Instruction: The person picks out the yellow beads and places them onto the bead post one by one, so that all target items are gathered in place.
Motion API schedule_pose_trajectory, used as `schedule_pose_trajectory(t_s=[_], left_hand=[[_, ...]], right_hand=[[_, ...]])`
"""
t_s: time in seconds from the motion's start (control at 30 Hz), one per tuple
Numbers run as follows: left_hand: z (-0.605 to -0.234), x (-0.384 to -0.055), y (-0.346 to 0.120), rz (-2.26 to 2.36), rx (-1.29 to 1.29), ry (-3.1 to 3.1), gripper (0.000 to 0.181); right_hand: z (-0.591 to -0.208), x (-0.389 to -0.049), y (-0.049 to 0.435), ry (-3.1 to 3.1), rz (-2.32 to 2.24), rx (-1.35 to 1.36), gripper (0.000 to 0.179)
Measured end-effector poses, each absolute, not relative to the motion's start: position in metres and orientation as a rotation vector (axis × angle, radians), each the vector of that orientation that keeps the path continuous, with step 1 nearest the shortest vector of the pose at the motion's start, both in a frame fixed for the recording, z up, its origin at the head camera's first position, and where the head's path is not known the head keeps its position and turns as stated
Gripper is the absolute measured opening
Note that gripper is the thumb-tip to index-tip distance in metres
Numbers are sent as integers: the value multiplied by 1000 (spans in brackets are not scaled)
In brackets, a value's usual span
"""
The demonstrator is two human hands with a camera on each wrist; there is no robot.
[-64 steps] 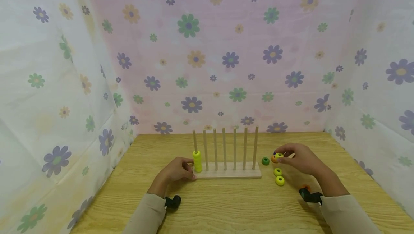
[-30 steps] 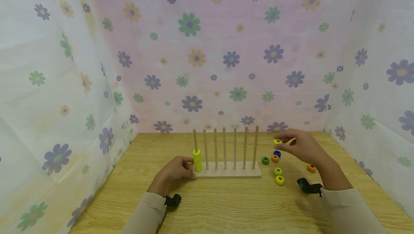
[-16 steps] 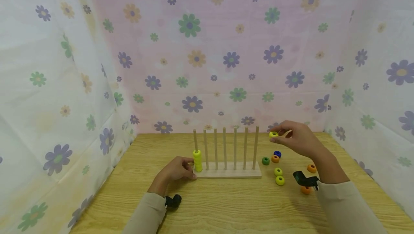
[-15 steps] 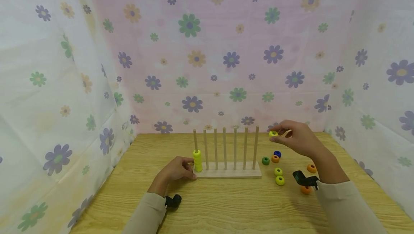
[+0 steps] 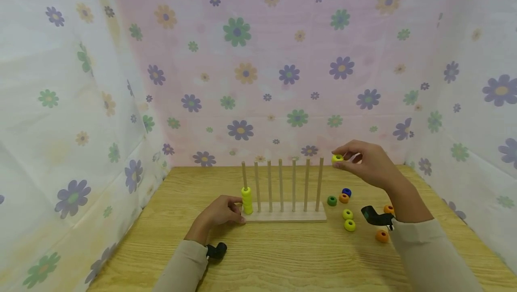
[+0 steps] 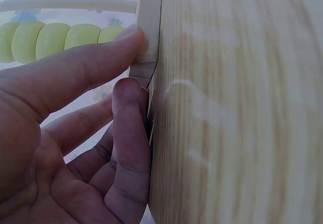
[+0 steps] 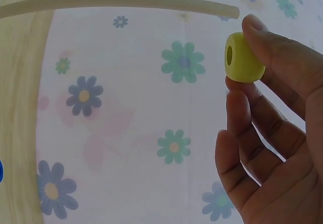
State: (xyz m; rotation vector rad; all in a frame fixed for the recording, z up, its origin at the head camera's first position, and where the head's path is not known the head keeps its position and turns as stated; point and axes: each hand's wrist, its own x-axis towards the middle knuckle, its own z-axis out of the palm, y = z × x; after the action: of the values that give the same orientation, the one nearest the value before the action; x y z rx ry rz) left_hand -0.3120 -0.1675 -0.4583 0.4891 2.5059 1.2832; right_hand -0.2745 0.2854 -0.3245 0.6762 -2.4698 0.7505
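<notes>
A wooden peg stand (image 5: 282, 215) with a row of upright dowels sits mid-table. Its leftmost dowel carries a stack of yellow beads (image 5: 247, 201); the other dowels are bare. At the stand's left end, my left hand (image 5: 220, 211) holds the base, the thumb (image 6: 101, 57) against it and the fingertips around the corner. My right hand (image 5: 369, 164) pinches one yellow bead (image 7: 247, 60) between thumb and fingers, raised to about the dowel tops, just right of the rightmost dowel (image 5: 320, 184). The bead's hole shows, facing the dowel's tip in the right wrist view.
Right of the stand lie a green bead (image 5: 332, 201), a blue bead (image 5: 346, 191), an orange bead (image 5: 343, 198) and two yellow beads (image 5: 348, 214). Two more orange beads (image 5: 382, 236) lie by the right forearm. Flowered cloth (image 5: 282, 103) encloses the table's back and sides.
My right hand has lifted the yellow bead from among the loose beads, moving up and then left toward the rightmost dowel. My left hand has stayed at the stand's left end.
</notes>
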Motion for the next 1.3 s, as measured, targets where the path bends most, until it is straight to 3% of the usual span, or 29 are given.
schedule_pose_trajectory(t_s=[1.3], left_hand=[[-458, -312, -167, 1292, 472, 2490, 68]], right_hand=[[-290, -295, 218, -2467, 849, 861, 29]])
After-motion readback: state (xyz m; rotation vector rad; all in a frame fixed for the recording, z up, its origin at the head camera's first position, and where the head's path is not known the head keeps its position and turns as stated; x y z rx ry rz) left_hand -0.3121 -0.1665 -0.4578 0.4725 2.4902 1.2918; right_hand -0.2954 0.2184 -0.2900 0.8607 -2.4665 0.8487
